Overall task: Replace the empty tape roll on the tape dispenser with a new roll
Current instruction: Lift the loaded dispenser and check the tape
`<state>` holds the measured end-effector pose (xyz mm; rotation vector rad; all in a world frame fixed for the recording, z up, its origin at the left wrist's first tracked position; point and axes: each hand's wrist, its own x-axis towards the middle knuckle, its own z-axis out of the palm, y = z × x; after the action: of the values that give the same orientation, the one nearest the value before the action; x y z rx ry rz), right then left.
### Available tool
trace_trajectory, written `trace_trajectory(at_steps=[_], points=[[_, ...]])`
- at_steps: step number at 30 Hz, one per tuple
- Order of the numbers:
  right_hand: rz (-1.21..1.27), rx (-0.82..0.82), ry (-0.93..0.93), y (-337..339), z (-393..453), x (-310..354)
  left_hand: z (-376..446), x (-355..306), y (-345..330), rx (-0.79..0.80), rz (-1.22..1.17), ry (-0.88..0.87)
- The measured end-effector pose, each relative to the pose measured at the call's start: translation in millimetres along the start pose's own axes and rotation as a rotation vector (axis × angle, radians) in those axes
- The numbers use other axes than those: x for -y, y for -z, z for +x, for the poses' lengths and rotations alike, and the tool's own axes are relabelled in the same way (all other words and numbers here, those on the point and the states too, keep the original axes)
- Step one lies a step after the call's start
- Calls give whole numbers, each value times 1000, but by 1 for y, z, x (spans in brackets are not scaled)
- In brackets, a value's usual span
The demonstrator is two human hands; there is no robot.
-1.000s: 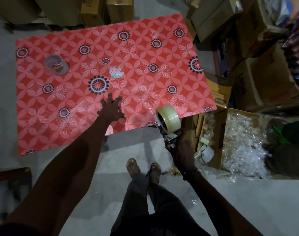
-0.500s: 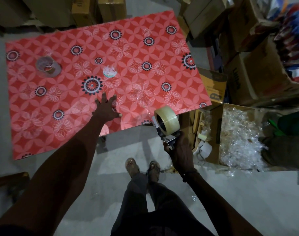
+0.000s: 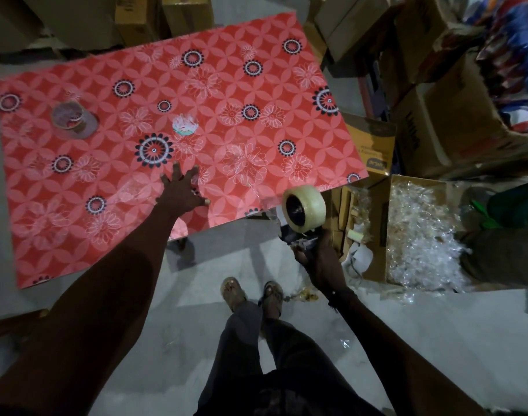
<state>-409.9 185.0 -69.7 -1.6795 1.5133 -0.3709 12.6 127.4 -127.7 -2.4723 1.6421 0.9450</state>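
My right hand [image 3: 318,259] grips the handle of a tape dispenser [image 3: 301,240], held off the table's near right corner. A full roll of clear tape [image 3: 309,207] sits mounted on the dispenser. My left hand [image 3: 181,193] rests flat, fingers spread, on the red flower-patterned table [image 3: 226,85] near its front edge. An empty tape core [image 3: 67,115] lies at the far left of the table. A small crumpled bit of white tape or paper [image 3: 184,125] lies near the table's middle.
Cardboard boxes [image 3: 454,121] crowd the right and back. An open box of clear plastic scraps [image 3: 418,232] stands on the floor right of the dispenser. My sandalled feet [image 3: 250,291] stand on grey concrete floor [image 3: 436,340] in front of the table.
The view has shifted slightly; both hands hold nearly the same pose, the left flat on the table, the right holding the dispenser with the roll.
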Motion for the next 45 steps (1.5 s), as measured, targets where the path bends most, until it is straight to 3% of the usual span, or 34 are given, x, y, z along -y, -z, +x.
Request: trace_trajectory(at_steps=[7,13,18,21,27,34,39,45], points=[[12,-29,-93,-6,-39,-45,-7,-10,4,-20,34,-15],[28,-95,-8,13,-23,-34,-18,-28,9,48,28,79],[27,-74,70,37,-19,-18,-60,-57,-1,-70,4,159],[46,-48,100,54,-20,-3,-66,-41,-22,-154,-57,0],[123,63,81,76,-14,29,-139,-94,22,-187,-283,53],[142,168,190,85,3,75,-194,-111,54,-368,-537,164],[191,134,267,75,20,109,-199,-100,70,-403,-622,186],[169,152,222,52,55,150,-175,-75,101,-398,-726,196]])
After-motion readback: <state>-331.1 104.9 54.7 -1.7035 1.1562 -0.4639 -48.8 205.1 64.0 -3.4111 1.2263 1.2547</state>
